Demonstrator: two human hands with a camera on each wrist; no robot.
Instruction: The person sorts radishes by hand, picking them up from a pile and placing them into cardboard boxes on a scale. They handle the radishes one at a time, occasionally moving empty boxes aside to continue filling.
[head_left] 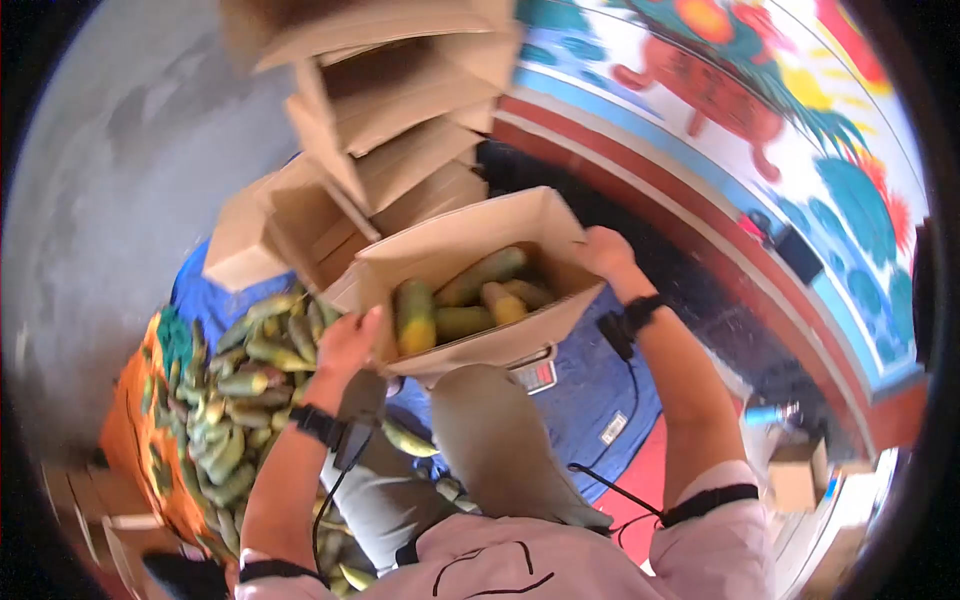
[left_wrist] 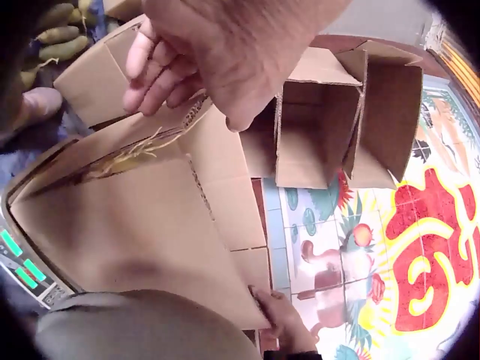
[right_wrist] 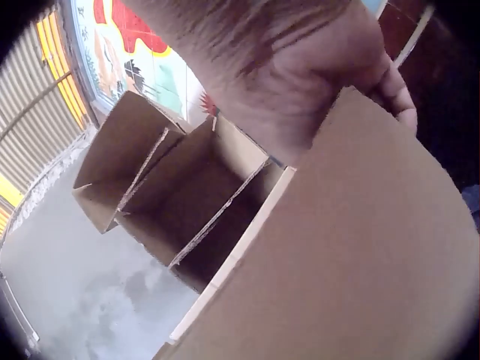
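Note:
An open cardboard box (head_left: pixel 470 355) rests on a digital scale (head_left: pixel 537 373) in front of the person's knees. Several thick green-yellow cucumbers (head_left: pixel 462 322) lie inside it. At the box's left end is the left hand (head_left: pixel 347 345), its loosely bent fingers (left_wrist: pixel 154 75) right at the rim in the left wrist view. The right hand (head_left: pixel 608 252) grips the right end wall near the far corner. Its fingers (right_wrist: pixel 396 94) reach over the cardboard edge in the right wrist view, their tips partly hidden.
A big heap of cucumbers (head_left: pixel 235 430) lies on blue and orange sheets at left. Beyond the box, empty cardboard boxes (head_left: pixel 385 110) stand stacked, with another box (head_left: pixel 245 235) beside them. A painted tile wall (head_left: pixel 700 90) runs along the right.

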